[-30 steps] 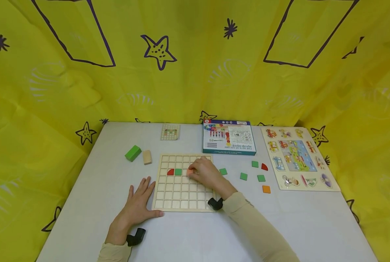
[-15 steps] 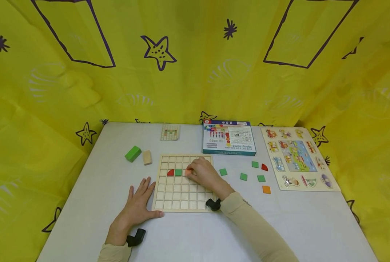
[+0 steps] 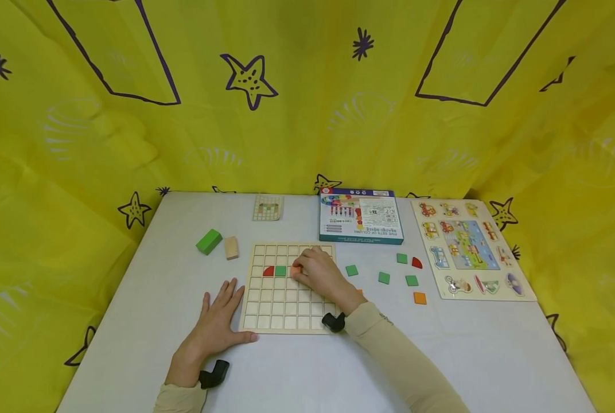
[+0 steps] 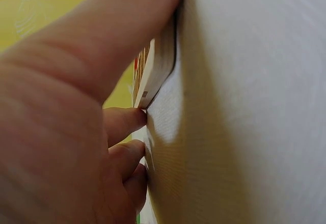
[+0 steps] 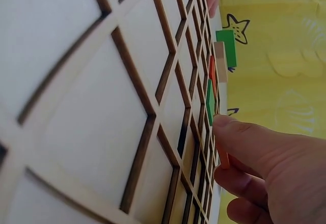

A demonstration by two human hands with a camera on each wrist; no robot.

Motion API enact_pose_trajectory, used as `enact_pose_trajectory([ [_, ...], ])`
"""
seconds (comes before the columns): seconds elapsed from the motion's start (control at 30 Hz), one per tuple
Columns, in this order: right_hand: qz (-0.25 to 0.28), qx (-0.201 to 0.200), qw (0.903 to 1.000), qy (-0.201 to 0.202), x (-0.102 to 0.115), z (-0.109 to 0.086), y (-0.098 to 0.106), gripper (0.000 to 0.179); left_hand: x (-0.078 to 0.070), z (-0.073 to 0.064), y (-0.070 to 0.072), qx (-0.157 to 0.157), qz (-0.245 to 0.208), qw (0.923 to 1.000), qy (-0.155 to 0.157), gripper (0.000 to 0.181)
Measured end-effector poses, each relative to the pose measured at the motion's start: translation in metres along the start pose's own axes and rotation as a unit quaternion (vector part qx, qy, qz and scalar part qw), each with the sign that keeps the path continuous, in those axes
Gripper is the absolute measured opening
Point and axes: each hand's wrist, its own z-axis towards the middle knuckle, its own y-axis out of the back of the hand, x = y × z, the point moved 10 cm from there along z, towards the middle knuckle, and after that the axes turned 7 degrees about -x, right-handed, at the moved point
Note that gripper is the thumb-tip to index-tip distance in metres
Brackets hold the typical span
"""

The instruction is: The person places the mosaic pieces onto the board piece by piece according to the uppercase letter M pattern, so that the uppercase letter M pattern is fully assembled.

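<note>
Right now, everything seems to turn on the narrow space just left of your right hand (image 3: 320, 272). Its thumb and fingers pinch the orange tile (image 5: 223, 158) at their tips, low over the board (image 3: 287, 331); you cannot tell whether the tile touches the grid bars. Directly left of those fingertips lies the green tile (image 3: 280, 271), set in a cell, and one cell farther left from your hand is the red tile (image 3: 268, 271). The orange tile roughly lines up with that row. From the right wrist you see it nearly edge-on, apparently tipped a little against the board. Your fingers cover much of it, so its long axis, if it has one, stays unreadable. Squaring its edges to the bars without nudging its green neighbour looks like the delicate part. Your left hand (image 3: 217, 321) is farther from the tile: fingers spread, gripping nothing, resting on the worktop (image 3: 307, 376) left of the board, its thumb at the near corner. Rightward of your right hand, well apart, lies the red quarter (image 3: 416, 263).
</note>
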Motion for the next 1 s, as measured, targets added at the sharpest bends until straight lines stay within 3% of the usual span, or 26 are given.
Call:
enact_pose_trajectory([
  [1.0, -0.02, 0.015, 0.9996, -0.011, 0.0039, 0.0068, -0.0062, 0.02, -0.002, 0.0001, 0.0006, 0.001, 0.005, 1.0, -0.005, 0.114],
])
